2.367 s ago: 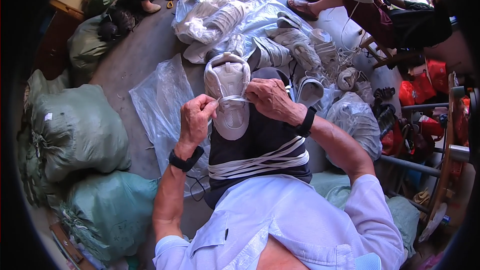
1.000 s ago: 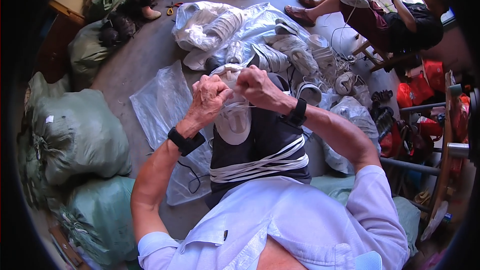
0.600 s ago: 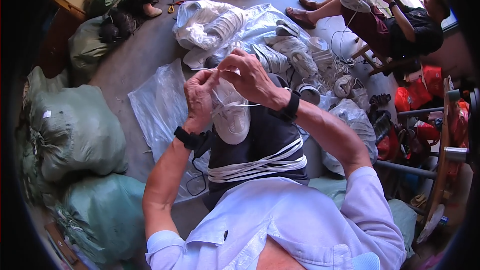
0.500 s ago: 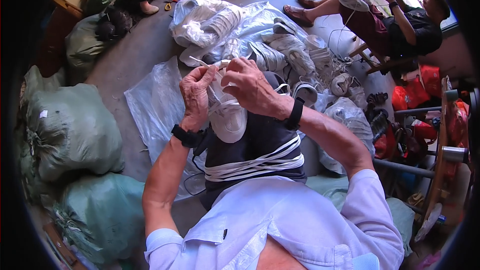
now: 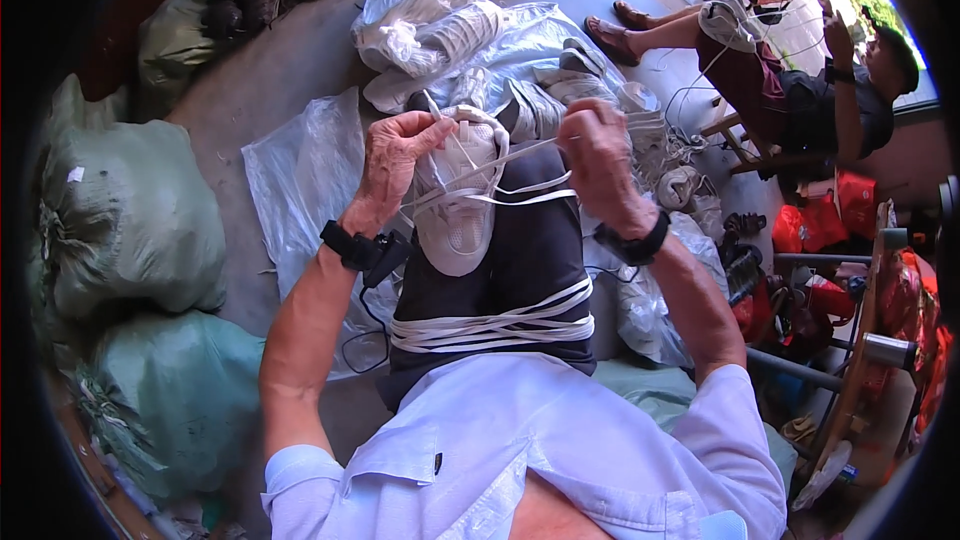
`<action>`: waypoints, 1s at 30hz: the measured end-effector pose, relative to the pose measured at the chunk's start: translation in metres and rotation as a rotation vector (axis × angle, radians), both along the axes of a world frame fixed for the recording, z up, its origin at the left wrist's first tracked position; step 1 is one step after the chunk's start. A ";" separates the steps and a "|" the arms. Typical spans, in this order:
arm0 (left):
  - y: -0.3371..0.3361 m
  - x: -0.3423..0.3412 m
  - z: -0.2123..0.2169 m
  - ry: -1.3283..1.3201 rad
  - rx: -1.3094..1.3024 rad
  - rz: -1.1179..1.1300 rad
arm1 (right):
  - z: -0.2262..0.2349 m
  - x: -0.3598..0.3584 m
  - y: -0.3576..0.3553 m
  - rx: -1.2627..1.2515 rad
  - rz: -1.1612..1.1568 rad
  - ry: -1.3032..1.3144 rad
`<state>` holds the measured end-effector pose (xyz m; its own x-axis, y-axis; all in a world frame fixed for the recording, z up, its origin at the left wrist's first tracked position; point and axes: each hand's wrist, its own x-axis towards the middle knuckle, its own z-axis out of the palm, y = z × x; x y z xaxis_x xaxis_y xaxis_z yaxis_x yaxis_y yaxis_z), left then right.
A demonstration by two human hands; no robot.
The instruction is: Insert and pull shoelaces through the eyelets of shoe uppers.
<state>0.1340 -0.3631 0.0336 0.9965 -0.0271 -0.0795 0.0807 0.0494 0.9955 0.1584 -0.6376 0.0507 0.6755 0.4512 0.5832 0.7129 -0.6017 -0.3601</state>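
Head view, white mesh sneaker (image 5: pixel 458 202) lying on the dark-trousered lap, left hand (image 5: pixel 398 152) and right hand (image 5: pixel 598 156) each pinched shut on a flat white shoelace (image 5: pixel 508 154), hands now pulled wider apart than before, lace drawn taut.

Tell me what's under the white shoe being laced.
The white shoe rests on the person's dark-trousered thigh, with loose white laces draped nearer the waist. Its sole is hidden underneath.
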 end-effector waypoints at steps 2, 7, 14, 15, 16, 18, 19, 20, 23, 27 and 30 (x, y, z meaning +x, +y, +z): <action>0.000 0.003 -0.005 -0.007 -0.006 -0.004 | 0.003 0.017 -0.046 0.039 -0.238 0.021; 0.001 0.003 -0.006 -0.010 0.003 -0.016 | -0.002 0.060 -0.211 -0.117 -0.729 0.075; -0.001 0.005 -0.009 -0.020 -0.017 -0.032 | -0.019 0.066 -0.384 -0.170 -1.118 0.029; 0.000 0.004 -0.009 -0.020 -0.012 -0.025 | -0.022 0.066 -0.389 -0.188 -1.132 0.005; 0.001 0.002 -0.008 -0.015 -0.006 -0.020 | -0.027 0.066 -0.394 -0.186 -1.126 0.012; 0.004 -0.002 -0.007 0.000 0.025 0.002 | -0.042 0.067 -0.401 -0.200 -1.144 0.043; 0.004 -0.003 -0.006 0.003 0.033 0.005 | -0.044 0.066 -0.414 -0.247 -1.248 0.146; 0.001 0.001 -0.006 -0.011 0.032 -0.018 | -0.043 0.055 -0.459 -0.254 -1.270 0.130; -0.002 0.010 -0.008 -0.050 0.002 -0.030 | -0.028 0.033 -0.535 -1.469 -1.042 -0.184; -0.011 0.011 -0.006 -0.042 0.086 -0.006 | -0.095 0.041 -0.382 -0.284 -0.730 -0.079; -0.002 0.003 -0.007 -0.038 0.127 0.033 | -0.021 0.002 -0.136 -0.188 -0.261 0.079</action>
<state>0.1374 -0.3650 0.0266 0.9990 0.0138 -0.0424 0.0433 -0.0751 0.9962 0.1606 -0.7739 0.0298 0.8221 0.3519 0.4475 0.5004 -0.8215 -0.2734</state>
